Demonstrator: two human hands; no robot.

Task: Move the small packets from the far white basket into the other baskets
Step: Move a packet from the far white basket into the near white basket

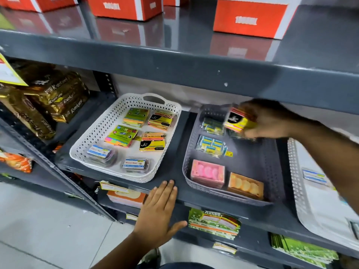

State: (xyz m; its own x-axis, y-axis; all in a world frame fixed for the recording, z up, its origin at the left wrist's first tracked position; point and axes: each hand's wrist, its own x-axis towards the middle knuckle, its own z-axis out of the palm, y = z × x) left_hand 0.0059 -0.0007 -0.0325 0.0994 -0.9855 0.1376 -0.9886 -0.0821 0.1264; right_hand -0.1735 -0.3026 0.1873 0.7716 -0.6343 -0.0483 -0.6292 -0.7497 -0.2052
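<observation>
My right hand point(270, 121) grips a small yellow-and-black glossy packet point(238, 121), fingers closed round its far end, held above the far end of the grey perforated plastic basket point(272, 167). My left hand point(157, 210) lies flat and spread on the front lip of the dark grey metal shelf point(180, 191), holding nothing, just in front of the gap between the baskets.

The white lattice plastic basket point(93, 136), rectangular with a cut-out handle, holds flat square packets: two green-yellow point(121, 135), two more yellow-and-black point(152, 145), two clear tubs with white labels point(134, 163).

Grey basket: blister strips of small blue-yellow cartons point(211, 145) under my right hand, a pink box point(207, 172) and an orange box point(245, 187) at its near end.
</observation>
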